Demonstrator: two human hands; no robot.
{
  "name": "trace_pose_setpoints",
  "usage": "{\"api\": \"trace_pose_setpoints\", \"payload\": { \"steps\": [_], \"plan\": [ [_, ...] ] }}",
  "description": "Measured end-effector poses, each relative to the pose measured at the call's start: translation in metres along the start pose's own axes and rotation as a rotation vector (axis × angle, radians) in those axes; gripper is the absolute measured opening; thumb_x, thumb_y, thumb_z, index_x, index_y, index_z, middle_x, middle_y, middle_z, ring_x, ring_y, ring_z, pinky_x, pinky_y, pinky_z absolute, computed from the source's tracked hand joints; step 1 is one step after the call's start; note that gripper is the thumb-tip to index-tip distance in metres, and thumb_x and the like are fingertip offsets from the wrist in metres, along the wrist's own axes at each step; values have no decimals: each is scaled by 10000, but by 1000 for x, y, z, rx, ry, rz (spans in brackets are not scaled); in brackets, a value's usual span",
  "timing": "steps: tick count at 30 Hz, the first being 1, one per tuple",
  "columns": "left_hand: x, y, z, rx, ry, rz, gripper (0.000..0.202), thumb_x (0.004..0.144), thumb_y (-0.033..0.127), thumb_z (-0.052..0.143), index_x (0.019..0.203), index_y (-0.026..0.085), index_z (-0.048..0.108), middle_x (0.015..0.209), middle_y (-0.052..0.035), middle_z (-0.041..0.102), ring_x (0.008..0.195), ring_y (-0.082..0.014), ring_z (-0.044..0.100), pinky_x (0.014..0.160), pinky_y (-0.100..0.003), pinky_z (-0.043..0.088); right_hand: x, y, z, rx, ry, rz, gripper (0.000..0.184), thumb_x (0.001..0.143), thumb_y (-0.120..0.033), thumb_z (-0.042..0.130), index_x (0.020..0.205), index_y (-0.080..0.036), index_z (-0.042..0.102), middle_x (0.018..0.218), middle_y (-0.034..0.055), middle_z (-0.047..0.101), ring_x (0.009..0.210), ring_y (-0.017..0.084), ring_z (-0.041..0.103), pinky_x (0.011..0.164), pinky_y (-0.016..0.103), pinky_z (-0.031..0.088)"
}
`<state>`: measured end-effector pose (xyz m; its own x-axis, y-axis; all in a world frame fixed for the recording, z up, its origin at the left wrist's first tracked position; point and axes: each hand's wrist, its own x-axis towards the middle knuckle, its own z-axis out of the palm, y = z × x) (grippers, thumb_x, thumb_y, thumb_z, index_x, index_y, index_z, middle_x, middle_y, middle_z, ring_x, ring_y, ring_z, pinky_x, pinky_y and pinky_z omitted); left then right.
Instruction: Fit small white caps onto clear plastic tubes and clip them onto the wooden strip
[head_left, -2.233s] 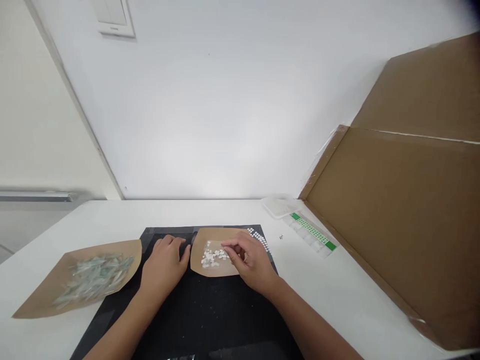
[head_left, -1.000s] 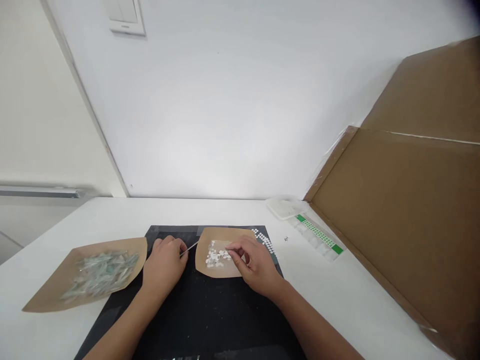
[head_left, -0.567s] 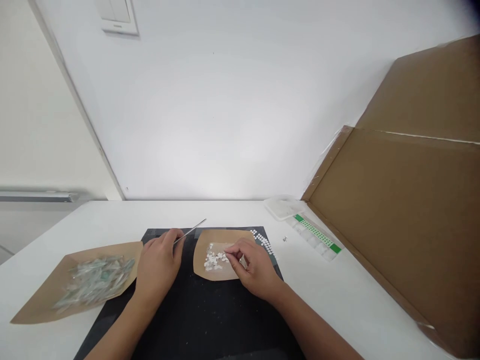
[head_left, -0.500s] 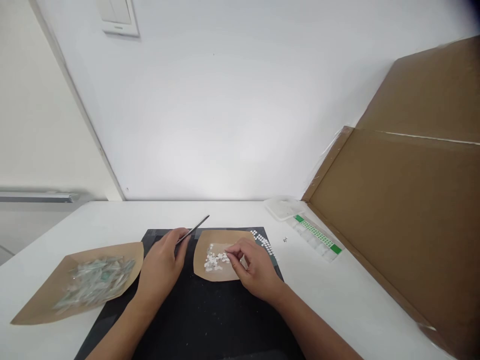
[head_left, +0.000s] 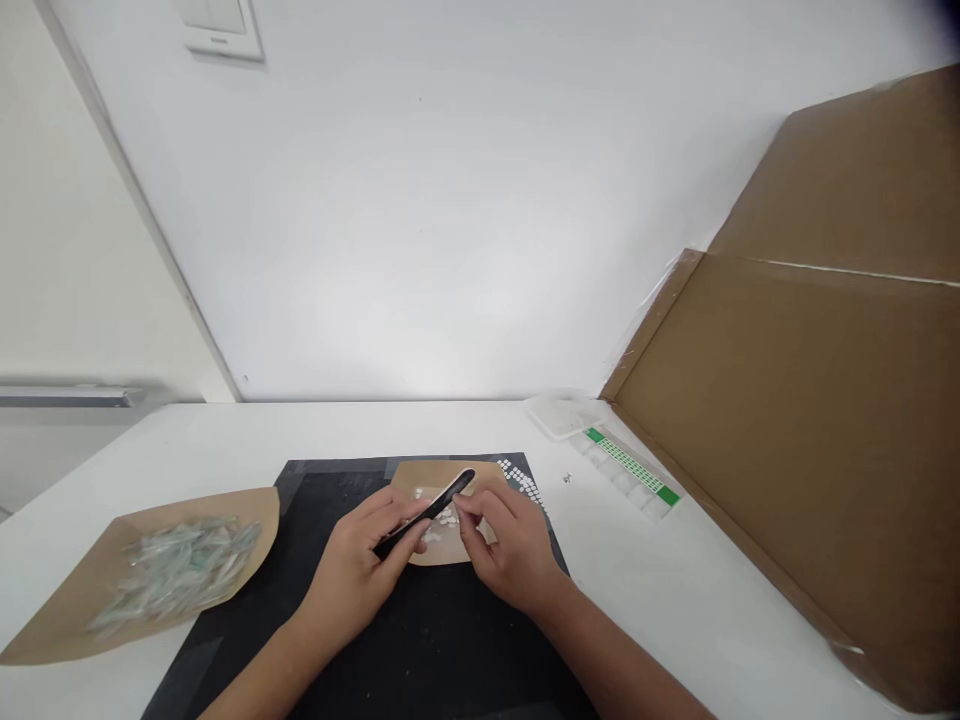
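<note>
My left hand [head_left: 358, 570] grips dark metal tweezers [head_left: 427, 512], held slanted over a brown paper tray [head_left: 420, 478] of small white pieces [head_left: 444, 520] on a black mat [head_left: 315, 500]. My right hand [head_left: 506, 545] rests on the right side of that tray with its fingers curled and pinched near the tweezers' upper end; what they hold, if anything, I cannot make out. Rows of small white pieces [head_left: 517, 478] lie on the mat just beyond the tray.
A second brown paper tray [head_left: 135, 575] with several clear greenish bags lies at the left. A green-and-clear strip [head_left: 628, 467] and a clear plastic lid [head_left: 562, 412] sit at the back right, beside a large cardboard sheet [head_left: 810, 440]. The white table [head_left: 225, 430] meets a white wall.
My left hand picked the tweezers up from the mat and carried them right, over the tray of white pieces. My right hand stayed at the tray.
</note>
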<state>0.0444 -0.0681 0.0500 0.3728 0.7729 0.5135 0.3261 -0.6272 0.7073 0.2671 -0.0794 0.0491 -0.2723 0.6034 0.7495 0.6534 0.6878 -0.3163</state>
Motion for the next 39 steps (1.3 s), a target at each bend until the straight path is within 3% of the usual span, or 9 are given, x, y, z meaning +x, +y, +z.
{"api": "trace_pose_setpoints", "payload": {
  "steps": [4,9,12,15,19,24,29,39],
  "plan": [
    [-2,-1,1,-60,-21,-138,243,999,298,636,1200,251,763,946,-33,739,826,-159,736,779,-239,593,1,-2,-1,-87,-5,-42,112,961,-109,605,1009,-209,622,807,37,632,707,168,574,632,282,434],
    [-5,3,4,-101,-10,-309,267,963,393,662,1162,287,805,1267,-44,754,1155,-242,712,991,-313,587,3,-3,-2,-104,-63,-71,76,997,-146,589,1033,-200,628,845,52,675,754,176,628,651,281,463],
    [-5,7,5,-142,-52,-420,352,948,464,662,1213,276,798,1176,-57,789,937,-235,754,798,-303,636,3,-5,-2,-112,-68,-65,84,1014,-144,566,1024,-196,632,859,59,683,757,174,638,641,276,467],
    [-6,12,6,-196,-105,-500,436,928,501,674,1268,248,776,1023,-64,809,698,-193,713,596,-270,596,4,-6,-2,-137,-43,-33,87,1012,-136,566,1006,-196,628,859,60,676,759,175,632,650,283,466],
    [-6,18,5,-314,-128,-590,552,889,534,697,1330,205,736,995,-97,806,749,-228,733,479,-241,530,2,-5,2,-140,-39,-2,94,1000,-134,576,942,-202,606,802,37,627,707,165,581,628,285,436],
    [-5,21,5,-376,-113,-680,655,849,579,715,1334,139,726,833,-115,811,578,-179,643,448,-241,484,0,-2,6,-111,-71,-31,84,998,-132,581,961,-204,601,816,31,629,706,163,569,632,288,444],
    [-5,21,6,-396,-100,-715,734,834,616,721,1386,134,689,814,-116,813,466,-120,514,443,-238,435,2,0,3,-96,-94,-58,71,1008,-133,587,1000,-194,622,848,44,665,746,166,614,668,284,490],
    [1,31,3,-362,-80,-754,708,765,650,736,1243,129,769,775,-113,804,480,-143,551,433,-237,427,0,4,4,-153,-80,-76,92,1038,-172,579,981,-200,646,820,32,676,725,149,627,647,257,492]
  ]
}}
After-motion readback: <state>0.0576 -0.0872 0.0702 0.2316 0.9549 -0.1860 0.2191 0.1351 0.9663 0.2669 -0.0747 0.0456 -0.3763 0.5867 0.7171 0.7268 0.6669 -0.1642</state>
